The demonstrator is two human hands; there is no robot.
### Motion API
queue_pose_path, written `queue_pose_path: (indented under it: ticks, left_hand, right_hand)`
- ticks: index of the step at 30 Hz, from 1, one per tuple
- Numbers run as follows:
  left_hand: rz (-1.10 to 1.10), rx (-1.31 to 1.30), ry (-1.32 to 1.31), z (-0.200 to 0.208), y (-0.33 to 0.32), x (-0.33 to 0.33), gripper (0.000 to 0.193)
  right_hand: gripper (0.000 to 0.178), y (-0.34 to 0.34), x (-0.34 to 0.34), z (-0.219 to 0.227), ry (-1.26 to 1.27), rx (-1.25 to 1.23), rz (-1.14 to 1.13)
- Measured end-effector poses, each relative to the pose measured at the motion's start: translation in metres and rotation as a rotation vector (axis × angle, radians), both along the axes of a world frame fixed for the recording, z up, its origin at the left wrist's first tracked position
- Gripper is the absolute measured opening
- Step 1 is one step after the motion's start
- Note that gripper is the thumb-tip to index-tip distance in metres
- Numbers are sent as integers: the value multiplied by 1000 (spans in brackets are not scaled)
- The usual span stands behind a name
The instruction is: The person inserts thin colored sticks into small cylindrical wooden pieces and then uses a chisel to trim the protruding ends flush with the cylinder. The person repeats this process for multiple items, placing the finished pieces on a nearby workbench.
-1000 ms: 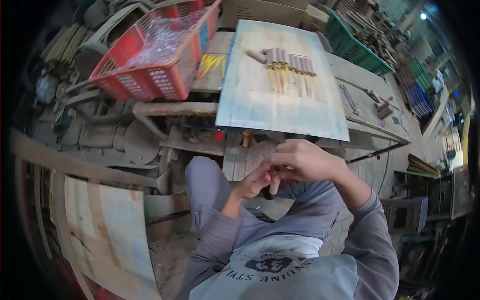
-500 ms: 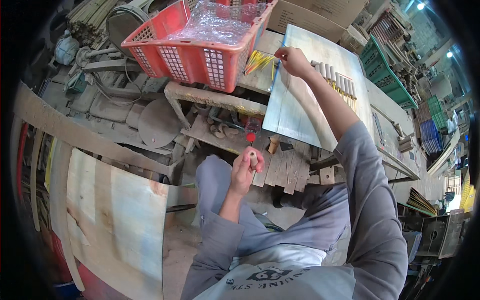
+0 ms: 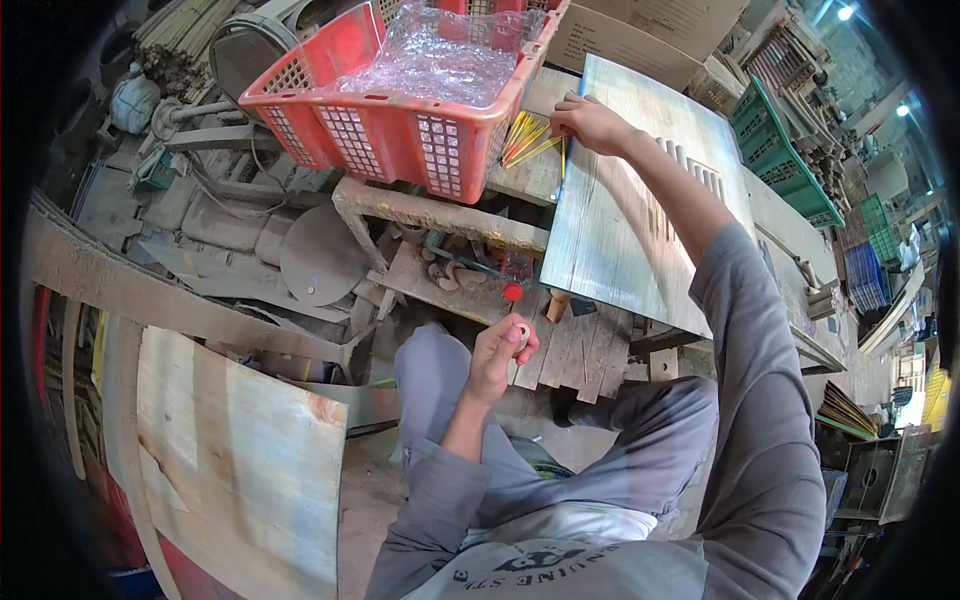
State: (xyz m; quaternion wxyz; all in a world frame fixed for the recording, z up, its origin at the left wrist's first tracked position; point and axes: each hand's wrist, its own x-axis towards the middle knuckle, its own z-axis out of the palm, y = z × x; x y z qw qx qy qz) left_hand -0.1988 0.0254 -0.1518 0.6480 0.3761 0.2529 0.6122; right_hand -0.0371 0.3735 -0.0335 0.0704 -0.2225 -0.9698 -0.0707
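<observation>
In my left hand (image 3: 492, 362), held up above my lap, is a small pale wooden cylinder (image 3: 523, 336) whose end shows a dark hole. The fingers wrap round it and hide most of its length. My right hand (image 3: 592, 124) reaches to the far left edge of a pale wooden board (image 3: 625, 230), its fingers bent together; whatever is between them is hidden. Beside it lies a loose bunch of thin yellow and red sticks (image 3: 527, 138). Further right on the board, partly behind my right forearm, is a row of several pale cylinders (image 3: 705, 180), some with yellow sticks.
A red plastic crate (image 3: 400, 130) with clear plastic wrap (image 3: 430, 65) stands on the bench at upper left. Cardboard boxes (image 3: 640, 40) are behind the board, a green crate (image 3: 785, 150) at right. A large wooden sheet (image 3: 240, 450) stands at lower left; a red-capped bottle (image 3: 514, 285) is below.
My right hand has shifted slightly right and down in the picture, its fingers more curled. The cylinder in my left hand has tipped so its holed end faces me more. The whole view has shifted slightly.
</observation>
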Motion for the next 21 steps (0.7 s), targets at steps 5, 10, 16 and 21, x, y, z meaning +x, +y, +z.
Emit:
queue_pose_path:
  ticks: [5,10,16,21]
  left_hand:
    - [-3,31,7,1,3,2,35]
    - [-4,12,75,1,2,15,39]
    - [24,0,101,-3,-6,21,39]
    - [17,4,38,-3,-4,28,34]
  right_hand:
    - [17,9,8,16,-1,-47,-63]
    - [27,7,4,-7,134,-143,-122]
    - [21,17,-5,-7,12,-222,-187]
    - [31,28,3,9,-87,32,-28]
